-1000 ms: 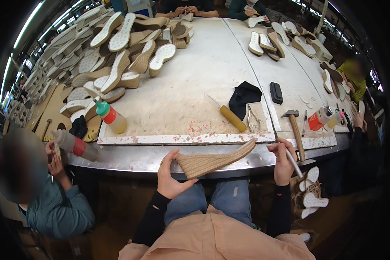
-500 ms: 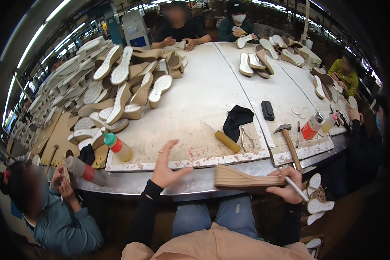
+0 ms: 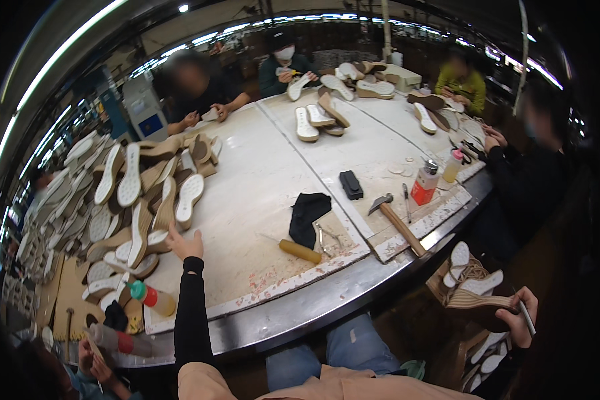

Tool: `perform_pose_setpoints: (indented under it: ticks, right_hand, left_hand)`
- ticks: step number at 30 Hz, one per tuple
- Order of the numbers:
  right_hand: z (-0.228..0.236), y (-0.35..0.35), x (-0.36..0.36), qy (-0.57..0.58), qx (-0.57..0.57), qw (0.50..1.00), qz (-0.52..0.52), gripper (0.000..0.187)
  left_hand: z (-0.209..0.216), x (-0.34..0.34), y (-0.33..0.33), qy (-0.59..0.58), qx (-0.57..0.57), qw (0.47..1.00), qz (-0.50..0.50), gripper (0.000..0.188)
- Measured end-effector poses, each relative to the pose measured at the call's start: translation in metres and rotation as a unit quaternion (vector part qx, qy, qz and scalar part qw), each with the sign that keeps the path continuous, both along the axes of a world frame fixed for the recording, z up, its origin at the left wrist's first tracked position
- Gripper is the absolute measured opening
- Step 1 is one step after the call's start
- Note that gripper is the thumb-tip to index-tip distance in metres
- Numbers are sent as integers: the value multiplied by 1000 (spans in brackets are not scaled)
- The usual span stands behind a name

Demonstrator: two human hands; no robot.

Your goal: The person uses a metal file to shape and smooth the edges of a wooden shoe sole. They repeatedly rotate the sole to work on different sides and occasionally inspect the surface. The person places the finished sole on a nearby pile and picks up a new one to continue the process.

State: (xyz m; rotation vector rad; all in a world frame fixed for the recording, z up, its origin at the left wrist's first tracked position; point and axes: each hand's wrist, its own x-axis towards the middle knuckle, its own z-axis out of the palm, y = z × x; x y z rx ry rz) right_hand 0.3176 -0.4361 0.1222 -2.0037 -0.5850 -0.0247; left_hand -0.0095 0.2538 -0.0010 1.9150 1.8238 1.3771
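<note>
The fingers [image 3: 173, 237] of the left hand [image 3: 188, 247] are spread wide, thumb out to the side, at the right edge of a pile of wedge soles [image 3: 129, 185]; whether they touch the nearest one cannot be told. The pile covers the far left of the table [image 3: 247, 173], white undersides and tan sides jumbled together.

At the near left a co-worker's hands [image 3: 99, 367] hold a thin piece, beside a translucent bottle [image 3: 125, 342] with a red band. Just right of that, a green-capped bottle [image 3: 157, 300] leans over the table's near edge.

Toward the middle lies an awl [image 3: 300, 251] with a yellow handle, just in front of a black cloth [image 3: 308, 212], with a metal hand tool [image 3: 323, 241] to its right. Farther right come a black block [image 3: 351, 185], a hammer [image 3: 400, 227] whose handle points to the near edge, and a red-labelled bottle [image 3: 425, 185] beside a pink-capped one.

At the near right, past the table edge, the fingers of the right hand [image 3: 521, 319] are closed on two things — one end of a tan wedge [image 3: 475, 302] and a slim white stick [image 3: 527, 318]. The wedge is over or against other soles in a cardboard box [image 3: 437, 283]; contact cannot be told.
</note>
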Motion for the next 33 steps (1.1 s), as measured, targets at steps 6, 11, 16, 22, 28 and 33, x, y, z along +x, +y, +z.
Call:
perform_pose_setpoints:
  ticks: [6, 11, 16, 22, 28, 33]
  right_hand:
    - [-33, -80, 13, -140, -155, 954, -214, 37]
    - [-71, -144, 16, -200, -198, 900, -333, 37]
    - [-105, -183, -5, -163, -180, 843, -480, 40]
    - [-129, -209, -34, -157, -193, 781, -572, 40]
    - [-141, -235, -25, -225, -124, 704, -662, 33]
    - [-157, -240, 2, -250, -134, 656, -699, 27]
  left_hand:
    - [21, 21, 19, 252, 16, 958, 135, 71]
    - [45, 24, 38, 390, -95, 902, 157, 63]
    - [61, 40, 34, 440, -43, 887, 132, 64]
    - [57, 51, 31, 467, -58, 878, 80, 65]
    - [49, 52, 27, 491, -81, 867, 35, 65]
    - [46, 43, 23, 498, -108, 860, 13, 66]
